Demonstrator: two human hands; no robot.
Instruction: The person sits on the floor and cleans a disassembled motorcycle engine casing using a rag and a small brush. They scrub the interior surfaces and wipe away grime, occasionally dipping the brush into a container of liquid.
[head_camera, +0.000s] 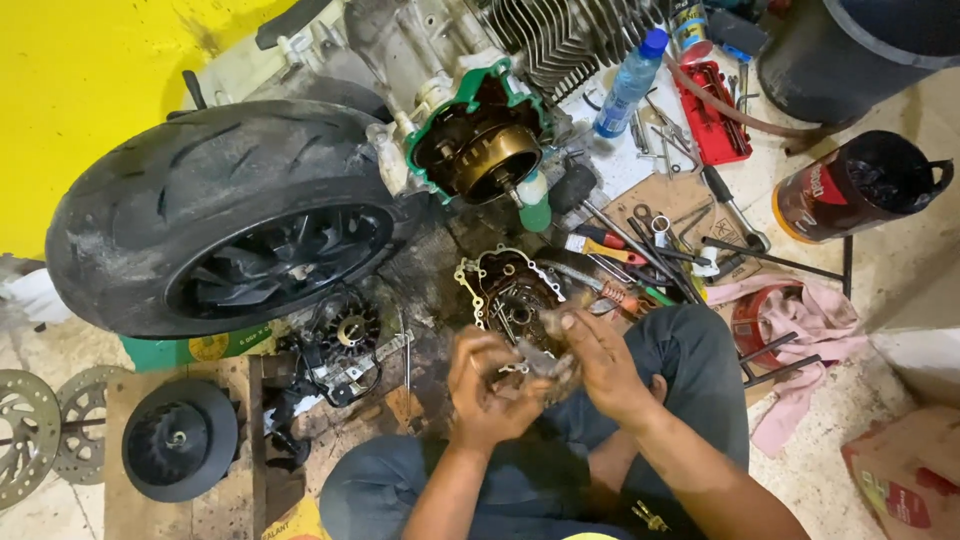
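Note:
My left hand and my right hand meet over my lap, both gripping a small greasy metal engine part. Fingers hide most of the part. Just beyond my hands lies an engine cover with a pale gasket edge on the oily floor. Further up, the open side of a scooter engine shows a brass-coloured rotor inside a green gasket. A black rear tyre on its wheel stands at the left.
Screwdrivers, wrenches and pliers are scattered at the right, with a pink rag, a red tool tray, a water bottle and a dark can. A black fan disc, brake discs and a stator lie left.

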